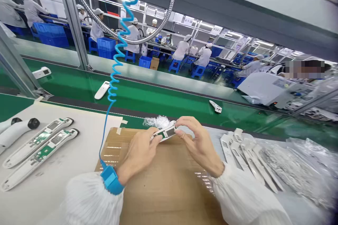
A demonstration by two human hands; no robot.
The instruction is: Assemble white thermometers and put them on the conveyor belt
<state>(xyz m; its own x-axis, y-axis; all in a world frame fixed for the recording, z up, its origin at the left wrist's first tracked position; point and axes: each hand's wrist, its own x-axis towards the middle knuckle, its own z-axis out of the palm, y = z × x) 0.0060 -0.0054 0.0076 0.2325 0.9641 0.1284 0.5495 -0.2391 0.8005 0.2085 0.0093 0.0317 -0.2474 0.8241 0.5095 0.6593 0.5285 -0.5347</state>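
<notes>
White device (164, 135) with green board and grey screen, held above the far part of a brown cardboard (163, 182). Grasped at its left end by the left hand (141, 147), with the thumb along the near side; at its right end, the thumb and fingertips of the right hand (198, 140), but whether really clasping or only touching, not possible to tell. Just beyond, crumpled clear plastic (158, 122), and after it a green belt (158, 95) crossing from side to side, with three white handsets (102, 90) lying well apart on it. To the left, on a pale table cover (84, 140), two open shells (51, 147) with green boards. To the right, white frames (249, 156) beside a plastic bag of small parts (293, 168). Farther in the room, workers (181, 50) in white coats and caps, blue stools (175, 65) and blue crates (106, 46). On the racks, paper signs (216, 30), too small for reading; near the cardboard's right edge, dark marks (206, 182), also unreadable.
</notes>
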